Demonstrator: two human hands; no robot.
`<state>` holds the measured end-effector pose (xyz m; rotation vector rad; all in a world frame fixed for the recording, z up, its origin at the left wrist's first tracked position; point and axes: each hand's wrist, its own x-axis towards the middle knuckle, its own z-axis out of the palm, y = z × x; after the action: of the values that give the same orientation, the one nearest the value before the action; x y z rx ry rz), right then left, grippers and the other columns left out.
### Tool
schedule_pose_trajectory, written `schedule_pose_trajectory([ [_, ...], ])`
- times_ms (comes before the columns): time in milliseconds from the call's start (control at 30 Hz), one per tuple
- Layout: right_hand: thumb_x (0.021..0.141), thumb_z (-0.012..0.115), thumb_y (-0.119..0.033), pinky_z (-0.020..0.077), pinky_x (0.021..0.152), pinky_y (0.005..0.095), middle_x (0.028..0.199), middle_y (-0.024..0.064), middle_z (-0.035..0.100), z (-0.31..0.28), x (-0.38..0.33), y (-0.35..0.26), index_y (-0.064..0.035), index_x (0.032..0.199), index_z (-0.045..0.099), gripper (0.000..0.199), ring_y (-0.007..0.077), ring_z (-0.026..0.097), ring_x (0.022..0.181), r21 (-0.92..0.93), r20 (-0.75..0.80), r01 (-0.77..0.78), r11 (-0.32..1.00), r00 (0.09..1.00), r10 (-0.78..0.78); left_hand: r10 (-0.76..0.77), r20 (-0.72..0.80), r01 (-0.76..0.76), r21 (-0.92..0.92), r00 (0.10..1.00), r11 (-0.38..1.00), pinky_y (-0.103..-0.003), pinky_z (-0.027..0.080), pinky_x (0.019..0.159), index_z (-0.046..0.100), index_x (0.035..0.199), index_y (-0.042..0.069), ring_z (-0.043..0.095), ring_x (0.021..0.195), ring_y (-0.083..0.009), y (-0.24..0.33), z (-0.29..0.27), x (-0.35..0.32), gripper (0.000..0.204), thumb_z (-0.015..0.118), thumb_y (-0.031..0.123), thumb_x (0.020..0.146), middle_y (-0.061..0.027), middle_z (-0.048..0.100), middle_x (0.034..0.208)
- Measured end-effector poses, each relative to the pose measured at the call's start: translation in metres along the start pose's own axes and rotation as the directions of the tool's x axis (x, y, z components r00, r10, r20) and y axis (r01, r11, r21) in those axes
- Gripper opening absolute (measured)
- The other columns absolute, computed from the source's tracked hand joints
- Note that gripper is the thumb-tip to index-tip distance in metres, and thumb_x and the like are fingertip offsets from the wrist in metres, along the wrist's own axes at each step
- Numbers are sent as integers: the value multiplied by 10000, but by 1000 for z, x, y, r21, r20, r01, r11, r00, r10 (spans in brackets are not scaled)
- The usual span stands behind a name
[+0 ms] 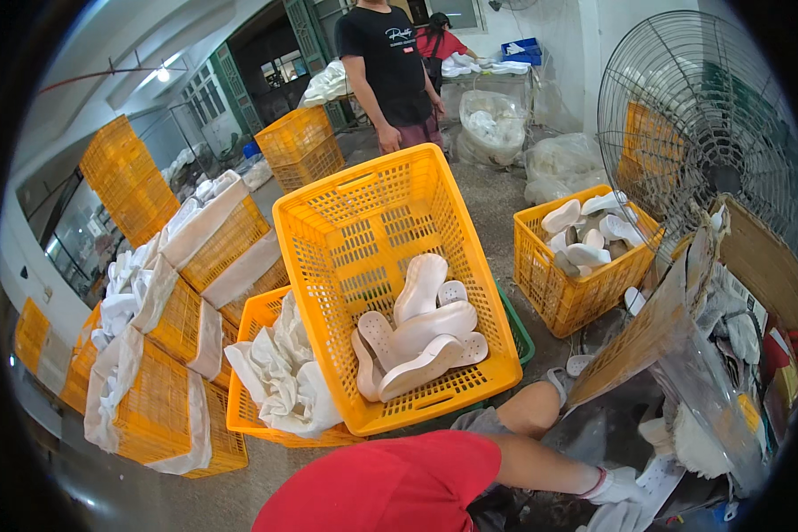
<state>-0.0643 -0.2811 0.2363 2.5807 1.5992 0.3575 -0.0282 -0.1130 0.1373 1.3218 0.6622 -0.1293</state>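
Observation:
My left arm reaches from a red sleeve to the lower right, its hand (623, 486) in a white glove. The fingers are closed on a white shoe sole (661, 479) with small holes, which is tilted and partly cut off by the rim. Just below it, more white glove shows at the lower edge. It may be my right hand (614, 518), but its fingers do not show clearly. Left of my arm, a large yellow basket (372, 230) is tilted toward me, with several pale shoe soles (434, 328) at its lower end.
Yellow crates (155, 417) with white goods are stacked at left. A crate of soles (554, 297) stands right of the basket, near a big wire fan (718, 168). A torn cardboard box (638, 332) borders my hands. A person in black (386, 71) stands beyond; another (439, 44) works behind.

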Motion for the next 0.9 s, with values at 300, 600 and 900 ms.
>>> schedule_pose_trajectory([
  [300,980,668,-248,514,1061,492,1285,203,713,15,-7,-41,-27,1318,700,405,407,669,1195,388,-62,-90,917,990,124,103,310,100,-576,945,811,-467,533,837,654,1387,164,654,1015,-277,-58,-9,-17,607,625,592,958,-84,711,1210],
  [600,959,648,-96,600,818,441,1218,160,750,-8,105,-54,-122,1392,685,435,371,734,1009,472,-90,-184,862,963,254,577,28,-465,-562,816,684,-441,593,788,693,1089,105,695,825,-300,-24,-71,25,298,510,340,1091,-122,703,945],
  [900,933,781,-291,602,733,372,993,89,778,5,124,-61,-187,1092,792,190,302,763,845,506,-114,-384,772,858,501,613,-300,-667,-119,730,736,-404,519,1066,586,1410,56,640,1269,-284,-15,-66,9,424,414,332,1138,-122,665,1350],
])
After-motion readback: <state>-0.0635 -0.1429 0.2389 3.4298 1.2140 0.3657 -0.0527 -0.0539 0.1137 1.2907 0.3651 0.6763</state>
